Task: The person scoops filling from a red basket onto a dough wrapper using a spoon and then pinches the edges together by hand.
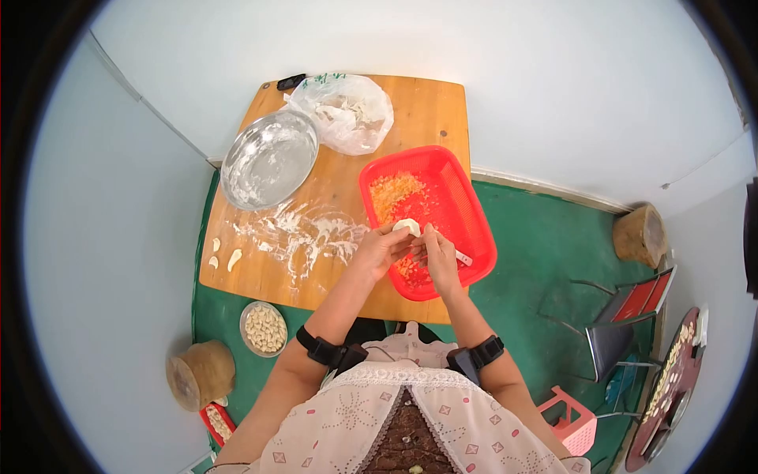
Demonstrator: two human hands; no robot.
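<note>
Item: dumpling wrapper (407,227) — a pale, soft, rounded piece of dough, held just above the near left part of the red tray (474,207). The left hand (381,248) cups it from the left and below, fingers curled and pinching its edge; the wrapper lies at that hand's fingertips, up and to the right of the palm. The right hand (440,254) is closed around a small white spatula (458,257), whose long axis runs roughly left to right, its handle end pointing right over the tray; its working end is hidden between the hands. Both hands touch or nearly touch at the wrapper, the left being its carrier. The red tray is a shallow, ribbed plastic rectangle holding a crumbly orange filling (396,191) towards its far left side and more under the hands. The wooden table (426,107) is smooth and light brown, smeared with white flour (304,233). Also on it: a round, clear glass bowl (269,159) dusted white, a crumpled clear plastic bag (347,112), and three small finished dumplings (224,257) at the left edge. A bowl of pale pieces (264,329) sits on the green floor below the table.
</note>
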